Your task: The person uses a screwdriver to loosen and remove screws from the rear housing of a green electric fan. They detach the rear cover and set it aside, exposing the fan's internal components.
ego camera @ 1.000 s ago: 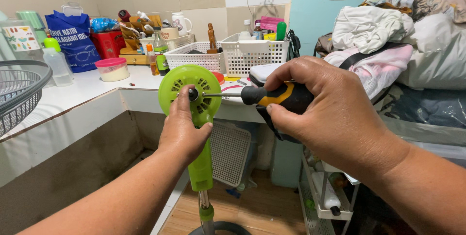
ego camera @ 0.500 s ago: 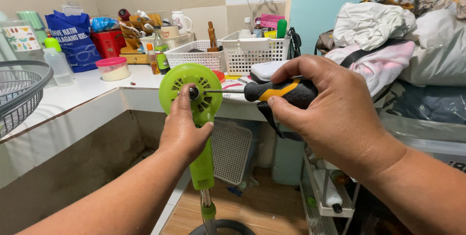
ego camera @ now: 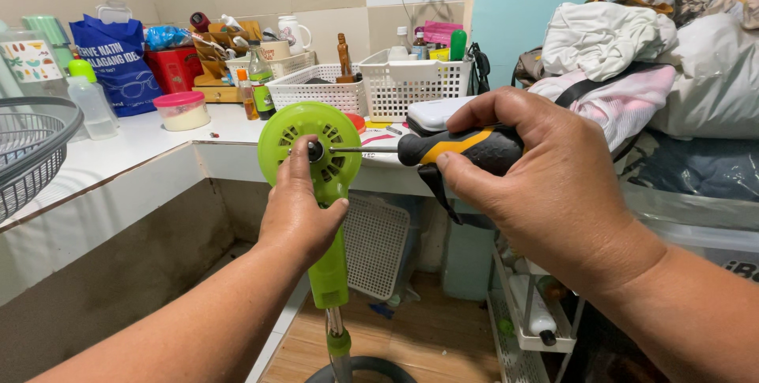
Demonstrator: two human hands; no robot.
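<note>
**A:** What have I got in the head view?

**B:** From where I sit, my left hand (ego camera: pixel 299 213) is wrapped around the neck of a lime-green fan motor housing (ego camera: pixel 311 143), thumb on one side, fingers closed on the other, index finger reaching up beside the dark shaft hub at the centre of the round vented face. The housing stands upright on its pole, in front of the white counter (ego camera: pixel 134 150) edge.

**A:** And the other hand?

**B:** My right hand (ego camera: pixel 545 185) is closed tight around the black-and-orange handle of a screwdriver (ego camera: pixel 451 148). Its thin metal shank runs level to the left, and the tip meets the housing face just beside the hub.

**A:** What lies around it?

**B:** At the far left, a dark wire fan guard (ego camera: pixel 32 150) sits on the counter. Further back stand a clear bottle with a green cap (ego camera: pixel 85 98), a pink-lidded tub (ego camera: pixel 183 110), a blue bag (ego camera: pixel 117 55) and two white plastic baskets (ego camera: pixel 411 86). To the right, a pile of laundry (ego camera: pixel 632 43). Below, a white grid panel (ego camera: pixel 374 245) leans under the counter.
</note>
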